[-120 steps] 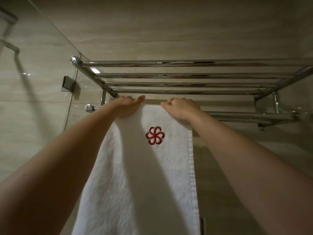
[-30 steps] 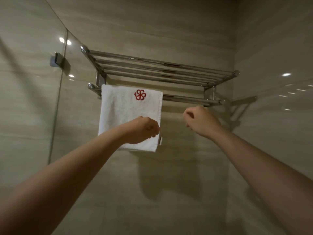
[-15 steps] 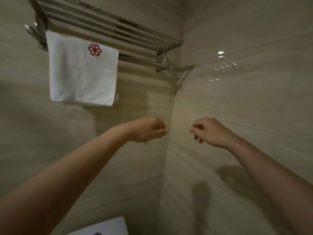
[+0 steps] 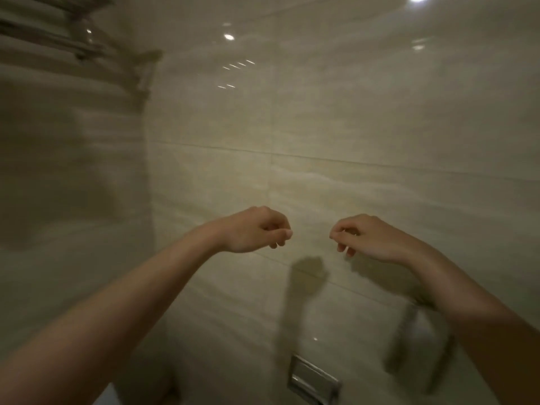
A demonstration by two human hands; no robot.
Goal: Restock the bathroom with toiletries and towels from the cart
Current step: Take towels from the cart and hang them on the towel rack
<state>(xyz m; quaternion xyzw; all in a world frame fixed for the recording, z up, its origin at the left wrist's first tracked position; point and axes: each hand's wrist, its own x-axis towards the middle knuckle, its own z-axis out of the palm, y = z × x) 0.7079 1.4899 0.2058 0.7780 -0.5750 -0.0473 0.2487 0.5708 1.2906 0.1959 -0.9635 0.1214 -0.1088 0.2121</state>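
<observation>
One towel rack sits in the top left corner, its chrome bars smeared by blur, fixed to the tiled wall. Two hands are raised side by side in front of the wall, apart from each other. The left hand hangs with fingers loosely curled and holds nothing. Low in the middle is one metal plate set in the tiles. The right hand is likewise loosely curled and empty. Below it is one blurred fixture, possibly a paper holder.
</observation>
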